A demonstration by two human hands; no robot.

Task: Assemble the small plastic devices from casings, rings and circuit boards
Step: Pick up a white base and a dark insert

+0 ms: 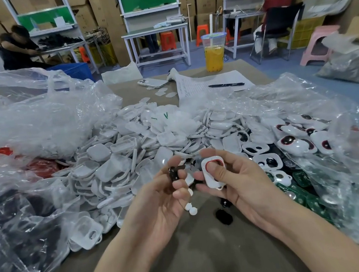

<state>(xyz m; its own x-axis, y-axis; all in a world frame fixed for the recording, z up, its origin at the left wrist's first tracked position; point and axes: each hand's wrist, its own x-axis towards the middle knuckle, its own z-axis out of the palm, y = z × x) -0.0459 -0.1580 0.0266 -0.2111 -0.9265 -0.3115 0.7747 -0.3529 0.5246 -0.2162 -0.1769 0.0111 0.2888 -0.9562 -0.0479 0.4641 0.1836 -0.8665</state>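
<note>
Pinching the white casing (211, 180) at centre, the right hand (236, 184) presses its thumb into the red ring (212, 161). At its nine o'clock, the left hand (159, 198) grips small black parts (173, 174) in curled fingers; crowded together, one could slip out.

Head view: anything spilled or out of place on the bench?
No visible damage. A black oval part lies alone on the table, apart from the casing pile, with two small white round pieces near it. A cup of yellow drink stands at the far edge, near the paper sheet.
</note>
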